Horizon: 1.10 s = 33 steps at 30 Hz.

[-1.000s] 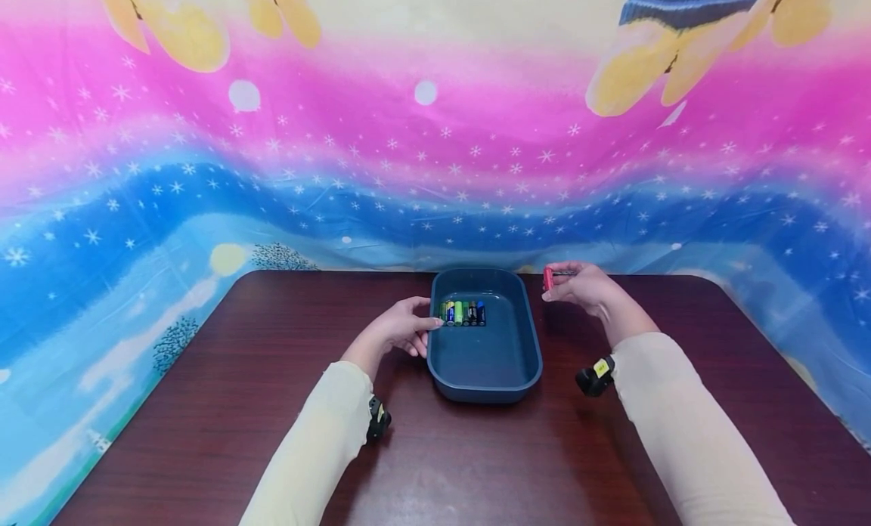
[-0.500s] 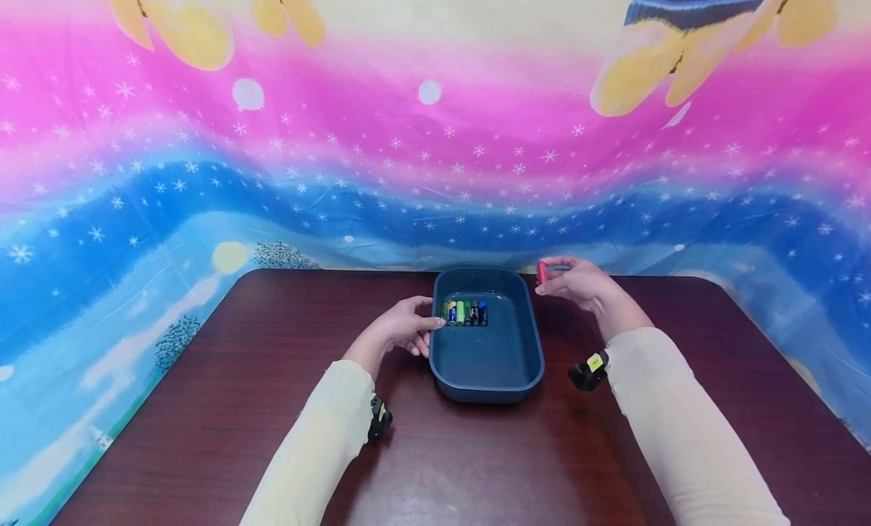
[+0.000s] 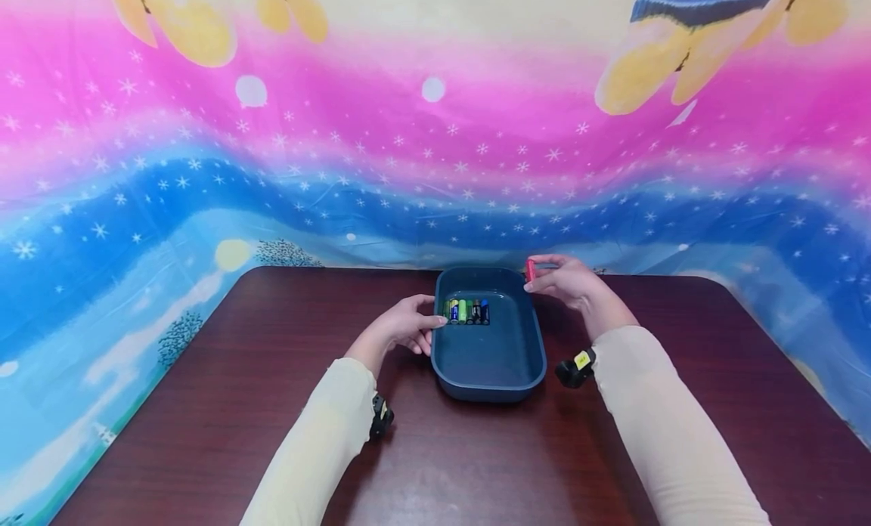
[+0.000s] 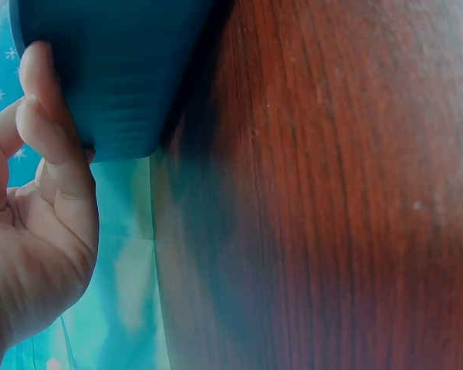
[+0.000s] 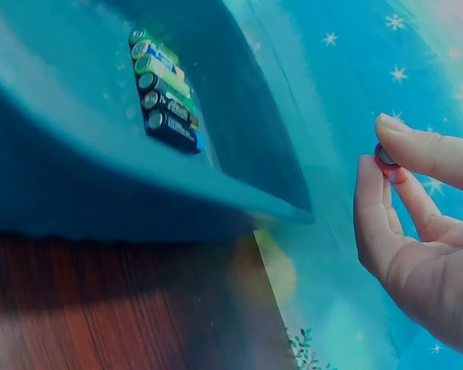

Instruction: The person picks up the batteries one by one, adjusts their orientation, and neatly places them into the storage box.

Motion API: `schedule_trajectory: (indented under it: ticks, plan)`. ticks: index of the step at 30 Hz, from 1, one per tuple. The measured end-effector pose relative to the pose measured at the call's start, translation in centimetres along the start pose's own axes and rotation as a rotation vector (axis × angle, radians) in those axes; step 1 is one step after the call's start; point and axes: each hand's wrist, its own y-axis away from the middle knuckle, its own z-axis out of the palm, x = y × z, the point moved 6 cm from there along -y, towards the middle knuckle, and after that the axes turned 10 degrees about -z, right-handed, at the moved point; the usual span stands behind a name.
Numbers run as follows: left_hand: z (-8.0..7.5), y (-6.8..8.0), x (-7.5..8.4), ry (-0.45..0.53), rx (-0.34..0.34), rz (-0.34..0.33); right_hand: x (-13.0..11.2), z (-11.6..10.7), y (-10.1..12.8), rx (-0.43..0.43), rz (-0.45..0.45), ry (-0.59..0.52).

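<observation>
A blue-grey plastic tub (image 3: 490, 390) stands on the table. My left hand (image 3: 405, 326) holds its left side, thumb over the rim and fingers along the outer wall; the left wrist view shows the fingers (image 4: 54, 146) against that wall. Inside, several batteries (image 3: 468, 312) in green, blue and black lie side by side in a row, close to the left thumb. Between thumb and fingertips my right hand (image 3: 571, 284) pinches a red battery (image 3: 530, 270), at the tub's far right corner. One metal end of the red battery (image 5: 385, 157) shows in the right wrist view.
The dark red-brown wooden table (image 3: 224, 405) extends around the tub. A printed cloth (image 3: 381, 171) with snowflakes hangs behind the table's far edge. A small black camera (image 3: 575, 368) sits on the right wrist, another (image 3: 382, 418) on the left.
My right hand has moved left with the red battery, from beside the tub to its far right rim. The left hand keeps its hold on the tub.
</observation>
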Motion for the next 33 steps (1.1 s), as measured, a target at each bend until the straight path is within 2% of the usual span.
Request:
schedule_trajectory:
  ticks: [26,33]
  plan:
    - [0.0,0.0,0.0,0.002,-0.002,0.011,1.0,3.2,-1.2,0.045,0.004,-0.160]
    - [0.0,0.1,0.0,0.012,-0.003,0.007,1.6,3.9,-1.8,0.067,0.023,-0.167]
